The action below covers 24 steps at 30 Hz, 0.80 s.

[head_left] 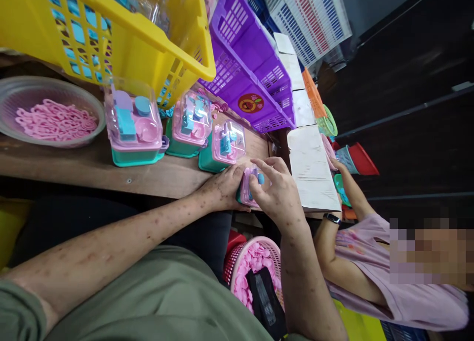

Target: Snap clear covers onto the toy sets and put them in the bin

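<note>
A small toy box (244,192) with a pink rim, a teal base and a clear lid stands at the table's front edge. My left hand (226,187) is closed around its left side. Over its right side bends my right hand (276,190), thumb and fingers on the lid; some fingertips are hidden. Blue and purple pieces show through the lid. Left of my hands, similar boxes stand in a row: a toy box (222,146), another toy box (189,124) and a larger-looking toy box (136,126) nearest the bowl.
A clear bowl (94,119) of pink loops sits at the left. Behind the row stand a yellow crate (155,37) and a purple basket (252,79). White sheets (311,158) cover the table at right. A pink basket (230,262) is below; a co-worker (366,262) sits at right.
</note>
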Each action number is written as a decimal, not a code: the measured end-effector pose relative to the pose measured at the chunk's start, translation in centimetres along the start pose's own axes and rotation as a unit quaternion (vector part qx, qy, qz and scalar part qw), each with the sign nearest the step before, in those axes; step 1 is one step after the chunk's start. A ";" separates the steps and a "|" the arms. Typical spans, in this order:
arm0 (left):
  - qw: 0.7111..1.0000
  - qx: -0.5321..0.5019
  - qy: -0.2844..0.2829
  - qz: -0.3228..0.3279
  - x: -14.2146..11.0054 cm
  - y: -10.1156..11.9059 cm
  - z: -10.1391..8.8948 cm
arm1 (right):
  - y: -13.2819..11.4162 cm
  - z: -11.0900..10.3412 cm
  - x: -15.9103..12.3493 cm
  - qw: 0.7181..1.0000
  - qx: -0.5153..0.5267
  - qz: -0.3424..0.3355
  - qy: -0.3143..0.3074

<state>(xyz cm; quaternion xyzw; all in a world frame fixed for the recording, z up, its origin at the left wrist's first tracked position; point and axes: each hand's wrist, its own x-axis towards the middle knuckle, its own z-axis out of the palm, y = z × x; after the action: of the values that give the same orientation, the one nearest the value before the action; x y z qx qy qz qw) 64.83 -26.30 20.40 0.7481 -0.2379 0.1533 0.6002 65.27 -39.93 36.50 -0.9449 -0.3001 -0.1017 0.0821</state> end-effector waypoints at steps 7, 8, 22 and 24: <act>1.000 0.027 -0.009 -0.007 0.2 0.3 -0.1 | 0.5 0.0 -0.2 1.000 -0.001 0.001 -0.001; 1.000 0.029 -0.008 -0.008 0.2 0.2 0.0 | 0.6 0.0 -0.2 1.000 0.003 -0.002 -0.001; 0.999 0.044 -0.003 -0.020 0.3 0.3 0.0 | 1.4 0.7 -1.0 0.995 0.089 0.036 -0.005; 0.998 0.055 -0.005 -0.029 0.2 0.3 0.6 | 1.9 1.3 -1.8 0.994 0.112 0.015 0.011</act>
<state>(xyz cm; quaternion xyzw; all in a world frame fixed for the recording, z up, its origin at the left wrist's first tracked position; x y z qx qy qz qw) 64.84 -26.93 20.62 0.7870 -0.2101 0.1452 0.5616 65.13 -42.19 34.68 -0.9330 -0.2943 -0.0770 0.1922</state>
